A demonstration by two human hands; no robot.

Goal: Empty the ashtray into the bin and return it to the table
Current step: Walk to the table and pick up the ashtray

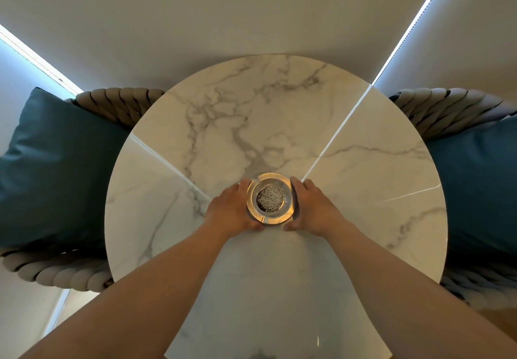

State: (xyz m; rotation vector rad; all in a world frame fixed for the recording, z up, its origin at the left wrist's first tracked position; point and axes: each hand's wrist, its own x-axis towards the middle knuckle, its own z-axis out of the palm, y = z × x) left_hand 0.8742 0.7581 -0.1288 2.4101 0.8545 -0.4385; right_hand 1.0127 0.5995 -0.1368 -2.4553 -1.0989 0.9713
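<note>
A round metal ashtray (270, 216) with a shiny rim sits near the middle of the round white marble table (279, 112). A grey heap of ash fills its centre. My left hand (233, 209) cups the ashtray's left side, fingers along the rim and thumb at the near edge. On the other side my right hand (310, 207) grips it the same way. The ashtray rests on the tabletop between both hands. No bin is in view.
Two woven rope chairs flank the table, one on the left (120, 101) and one on the right (447, 106). Each holds a teal cushion, left (56, 168) and right (475, 185). A pale wall stands behind the table.
</note>
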